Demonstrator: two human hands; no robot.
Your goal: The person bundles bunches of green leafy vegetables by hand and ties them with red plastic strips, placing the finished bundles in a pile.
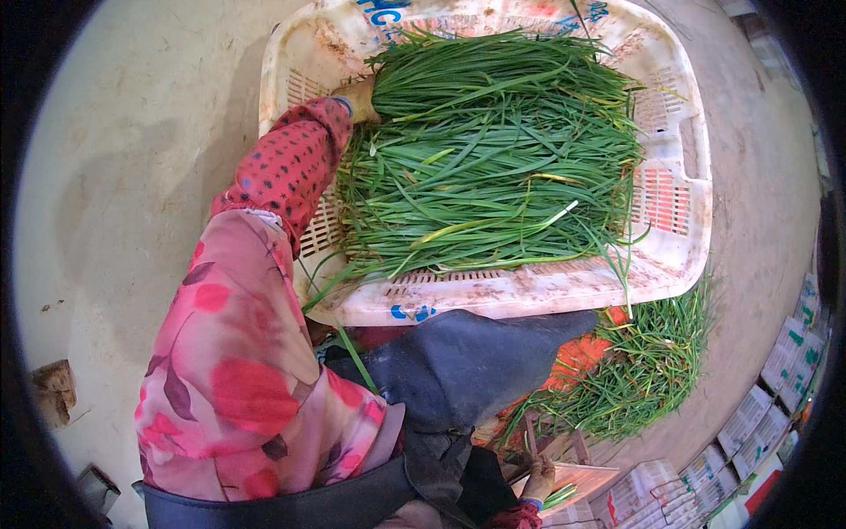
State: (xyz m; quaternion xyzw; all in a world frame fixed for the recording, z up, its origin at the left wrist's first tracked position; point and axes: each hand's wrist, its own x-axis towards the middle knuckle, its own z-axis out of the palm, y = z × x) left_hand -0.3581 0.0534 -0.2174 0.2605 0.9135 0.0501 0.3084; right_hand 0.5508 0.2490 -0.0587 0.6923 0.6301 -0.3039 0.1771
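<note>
A large white plastic crate [697, 264] is filled with long green leaves, probably garlic chives [489, 159], lying crosswise in layers. At its upper left, my gloved left hand [361, 100] is against the ends of the top bunch, with the fingers hidden by the leaves. My gloved right hand [540, 477] is low in the picture, beside a wooden bar and a flat light-brown board. A few cut green stalks [559, 497] show just below that hand, and whether it grips them or the bar cannot be told.
A loose heap of green leaves [648, 364] lies on orange material [578, 357] right of my dark-covered knee. Bundled printed sheets or flattened cartons [743, 423] line the lower right. A brown block [54, 390] sits on the floor at the far left.
</note>
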